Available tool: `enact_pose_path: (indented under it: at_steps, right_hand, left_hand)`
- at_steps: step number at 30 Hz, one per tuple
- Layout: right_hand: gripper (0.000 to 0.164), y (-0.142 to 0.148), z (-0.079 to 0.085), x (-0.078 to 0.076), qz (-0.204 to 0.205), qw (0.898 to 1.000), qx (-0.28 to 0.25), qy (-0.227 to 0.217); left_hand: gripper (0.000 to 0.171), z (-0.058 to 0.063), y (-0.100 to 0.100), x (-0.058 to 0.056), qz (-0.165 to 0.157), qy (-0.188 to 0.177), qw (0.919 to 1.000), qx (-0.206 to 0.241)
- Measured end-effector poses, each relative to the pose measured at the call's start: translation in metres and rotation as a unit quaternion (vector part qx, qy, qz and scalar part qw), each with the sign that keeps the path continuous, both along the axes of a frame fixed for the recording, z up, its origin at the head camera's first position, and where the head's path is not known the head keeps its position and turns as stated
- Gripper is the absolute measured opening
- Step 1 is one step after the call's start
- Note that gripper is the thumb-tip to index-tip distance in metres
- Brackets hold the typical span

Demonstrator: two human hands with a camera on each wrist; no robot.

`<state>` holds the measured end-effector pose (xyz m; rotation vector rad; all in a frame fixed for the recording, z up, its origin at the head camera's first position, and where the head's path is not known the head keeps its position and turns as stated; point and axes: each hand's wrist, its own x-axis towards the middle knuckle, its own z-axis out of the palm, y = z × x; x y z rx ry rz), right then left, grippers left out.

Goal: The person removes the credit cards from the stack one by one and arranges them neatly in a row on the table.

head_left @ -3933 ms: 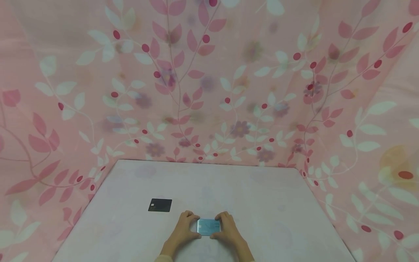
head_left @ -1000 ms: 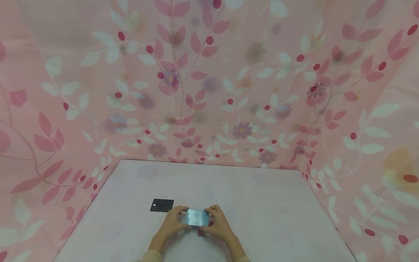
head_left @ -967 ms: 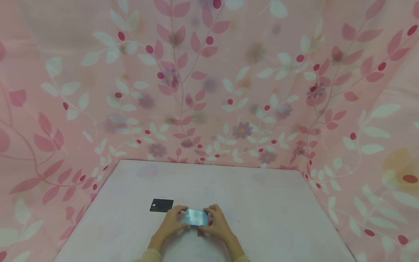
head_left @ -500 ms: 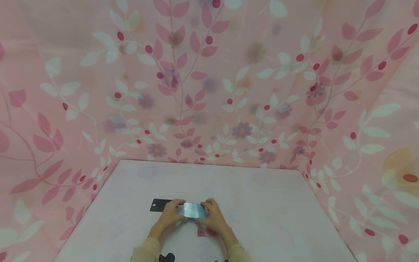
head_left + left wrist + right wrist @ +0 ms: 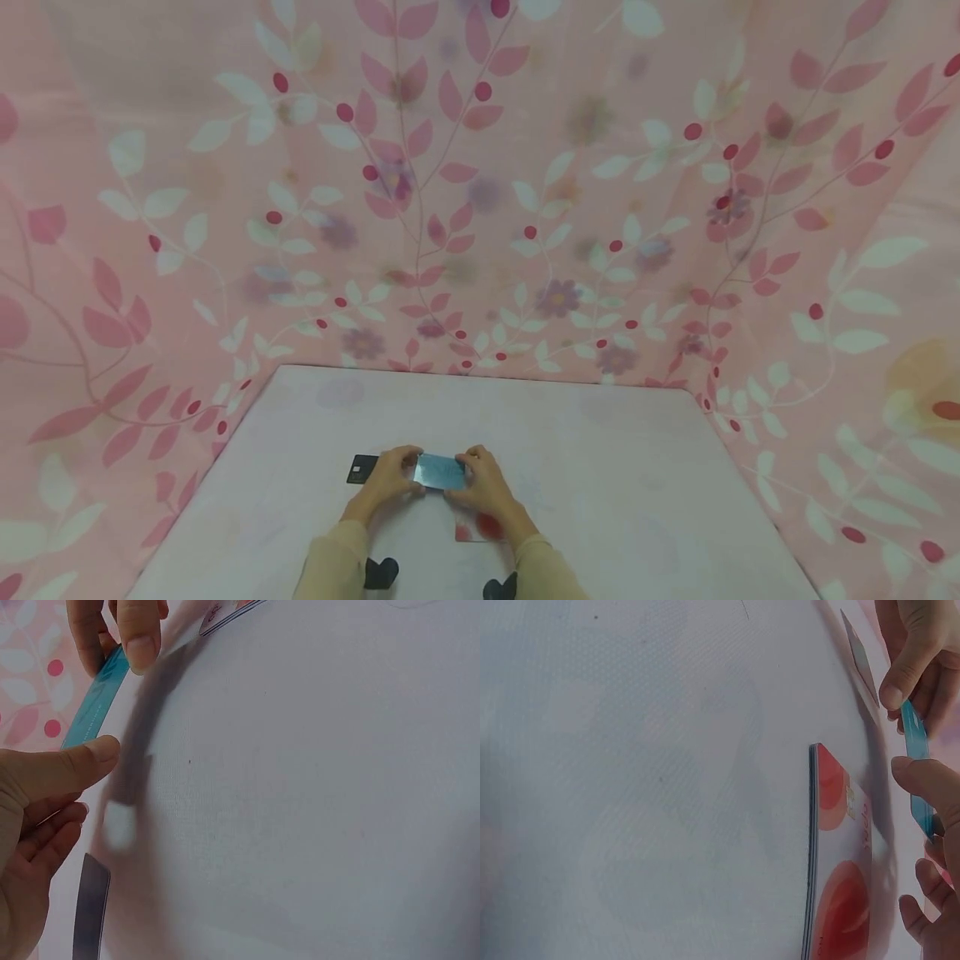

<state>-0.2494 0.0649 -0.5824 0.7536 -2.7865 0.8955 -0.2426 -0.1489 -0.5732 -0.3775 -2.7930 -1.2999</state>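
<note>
A light blue plastic card (image 5: 440,472) is held off the table between both hands, its face catching the light. My left hand (image 5: 392,477) pinches its left end between thumb and fingers; my right hand (image 5: 483,482) pinches the other end. In the left wrist view the blue card (image 5: 97,705) appears nearly edge-on above its shadow. A black card with a chip (image 5: 362,468) lies on the table, partly hidden behind the left hand. Nearer the body, a small stack of cards (image 5: 844,885) with a red-and-white top card rests under the right wrist, partly covered.
The white table (image 5: 600,483) is bounded by pink floral cloth (image 5: 480,208) at the back and both sides. Dark heart-shaped pieces (image 5: 381,573) show by the sleeves near the front.
Both hands have carried the blue card forward and leftward from the near middle. The red-and-white card has come into view beneath, while the left hand now covers more of the black card.
</note>
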Motion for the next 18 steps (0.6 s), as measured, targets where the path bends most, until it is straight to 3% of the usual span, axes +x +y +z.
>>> enact_pose_path:
  at_steps: [18]
  right_hand:
    - [0.058, -0.005, -0.008, -0.008, -0.019, 0.999, 0.01, -0.042]
  left_hand:
    - [0.063, -0.01, 0.0, -0.011, 0.013, -0.04, 0.9991, -0.001]
